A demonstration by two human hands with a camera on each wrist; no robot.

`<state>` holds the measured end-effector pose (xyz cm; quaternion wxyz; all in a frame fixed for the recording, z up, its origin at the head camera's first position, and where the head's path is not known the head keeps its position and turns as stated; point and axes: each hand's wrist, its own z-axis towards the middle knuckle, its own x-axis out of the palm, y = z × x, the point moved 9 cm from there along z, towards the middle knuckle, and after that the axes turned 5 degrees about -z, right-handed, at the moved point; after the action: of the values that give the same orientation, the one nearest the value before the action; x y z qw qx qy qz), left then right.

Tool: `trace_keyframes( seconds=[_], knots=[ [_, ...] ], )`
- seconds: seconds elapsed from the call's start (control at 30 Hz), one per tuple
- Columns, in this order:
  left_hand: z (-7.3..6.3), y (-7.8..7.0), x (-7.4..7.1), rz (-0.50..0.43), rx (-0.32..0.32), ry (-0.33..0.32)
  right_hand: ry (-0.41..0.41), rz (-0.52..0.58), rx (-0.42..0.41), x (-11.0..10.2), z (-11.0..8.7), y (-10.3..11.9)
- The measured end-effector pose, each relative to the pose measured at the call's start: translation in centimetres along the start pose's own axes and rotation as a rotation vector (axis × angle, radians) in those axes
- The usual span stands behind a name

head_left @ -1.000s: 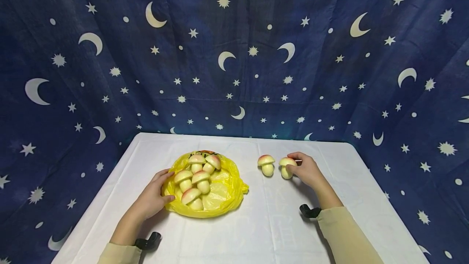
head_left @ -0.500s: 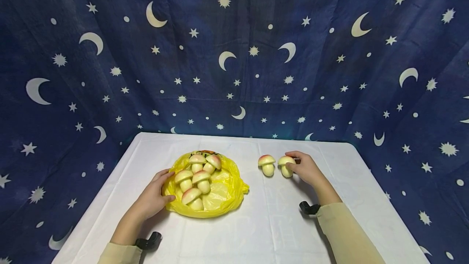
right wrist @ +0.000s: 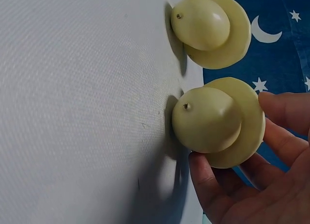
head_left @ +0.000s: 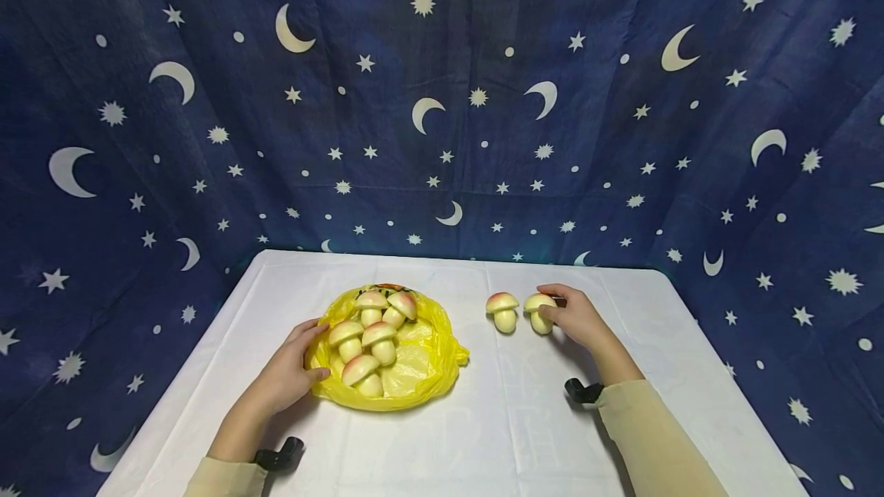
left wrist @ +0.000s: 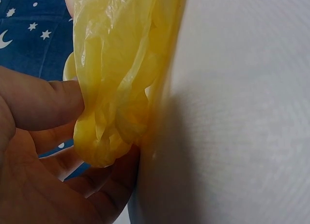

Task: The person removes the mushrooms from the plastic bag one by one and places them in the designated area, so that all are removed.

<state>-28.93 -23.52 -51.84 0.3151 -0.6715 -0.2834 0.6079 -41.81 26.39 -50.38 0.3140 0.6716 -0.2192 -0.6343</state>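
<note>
In the head view, a yellow plastic bag [head_left: 438, 376] lies spread on the left of the table, its rim rolled into a shallow bowl. Several toy mushrooms [head_left: 379, 333] with reddish-cream caps lie inside it. My left hand [head_left: 290, 370] holds the bag's left side; the left wrist view shows the thumb [left wrist: 43, 103] against the plastic and fingers curled beneath. To the right, my right hand [head_left: 583, 322] grips a toy mushroom [right wrist: 206, 120] between thumb and fingers, its stem close to the tablecloth. Just left of it stands another toy mushroom [head_left: 505, 316].
A white cloth [head_left: 442, 451] covers the table. Behind it and at both sides hangs a dark blue curtain [head_left: 387, 121] with moons and stars. A black wrist mount [head_left: 279, 455] sits by the left sleeve, another black mount [head_left: 583, 391] by the right one.
My right hand has shifted slightly left with its mushroom, nearer to the other one, and then stayed there. The left hand and the bag have kept their place.
</note>
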Motion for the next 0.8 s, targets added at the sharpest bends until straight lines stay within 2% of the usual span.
trace_keyframes(
  seconds=[0.8],
  knots=[
    [-0.09, -0.02, -0.02, 0.001, -0.003, 0.002, -0.015, 0.026, 0.008, 0.41, -0.08, 0.16]
  ],
)
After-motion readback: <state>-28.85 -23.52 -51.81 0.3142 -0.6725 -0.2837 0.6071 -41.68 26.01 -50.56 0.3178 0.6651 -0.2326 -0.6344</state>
